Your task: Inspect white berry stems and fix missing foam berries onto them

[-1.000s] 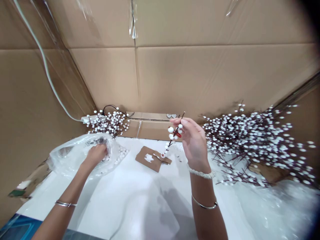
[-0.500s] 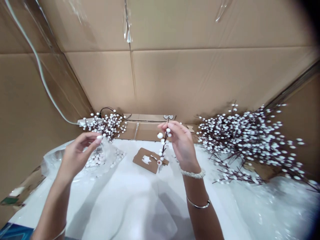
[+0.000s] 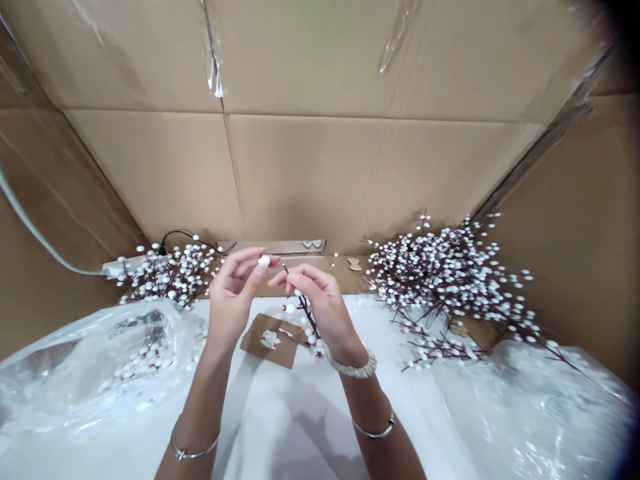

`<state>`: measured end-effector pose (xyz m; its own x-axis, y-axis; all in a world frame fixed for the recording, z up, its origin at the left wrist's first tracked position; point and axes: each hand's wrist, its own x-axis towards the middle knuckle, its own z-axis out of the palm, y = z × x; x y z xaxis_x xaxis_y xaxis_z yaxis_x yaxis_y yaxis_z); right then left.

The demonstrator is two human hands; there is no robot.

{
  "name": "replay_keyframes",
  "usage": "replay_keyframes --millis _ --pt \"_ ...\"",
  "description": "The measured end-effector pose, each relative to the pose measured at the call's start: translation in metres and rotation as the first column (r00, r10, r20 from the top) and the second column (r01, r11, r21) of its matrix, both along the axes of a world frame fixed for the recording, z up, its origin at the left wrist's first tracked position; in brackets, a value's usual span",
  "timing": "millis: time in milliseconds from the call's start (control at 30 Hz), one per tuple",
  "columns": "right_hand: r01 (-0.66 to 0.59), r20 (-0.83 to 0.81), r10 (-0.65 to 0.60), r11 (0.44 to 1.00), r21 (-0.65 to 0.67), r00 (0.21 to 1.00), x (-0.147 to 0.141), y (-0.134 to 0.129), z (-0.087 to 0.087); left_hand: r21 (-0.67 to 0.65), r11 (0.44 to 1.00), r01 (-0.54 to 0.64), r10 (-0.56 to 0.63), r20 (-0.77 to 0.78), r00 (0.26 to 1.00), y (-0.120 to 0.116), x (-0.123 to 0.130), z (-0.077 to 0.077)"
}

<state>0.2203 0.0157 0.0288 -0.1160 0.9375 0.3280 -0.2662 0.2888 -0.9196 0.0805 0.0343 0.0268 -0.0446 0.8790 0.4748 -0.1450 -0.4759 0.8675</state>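
Between the thumb and fingers of my left hand is a small white ball. Close by on the right, my right hand pinches a dark stem with white berries; its bare tip sticks up past the fingers and the rest hangs below the hand. The ball and the stem tip are a short gap apart. Under the hands a brown cardboard piece with a torn white patch lies on the white surface. Small reddish stars show beside the stem.
At the right stands a large heap of white-berry branches, with clear plastic in front. More branches are at the back left, behind a clear bag of white berries. A cardboard wall rises behind.
My left hand has moved right with the white ball, close to my right hand. The stem in my right hand has tilted, its tip now pointing up and left. The view has shifted.
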Motion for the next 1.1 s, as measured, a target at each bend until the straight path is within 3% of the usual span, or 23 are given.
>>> replay_keyframes --millis 500,1100 --pt "0.148 0.105 -0.163 0.979 0.141 0.981 -0.005 0.003 -0.009 -0.148 0.968 0.204 -0.169 0.221 0.961 0.008 0.011 -0.011" --pt "0.212 0.145 -0.232 0.967 0.139 0.962 -0.003 0.007 -0.014 -0.033 0.981 0.193 -0.183 0.192 0.964 0.01 0.015 -0.015"
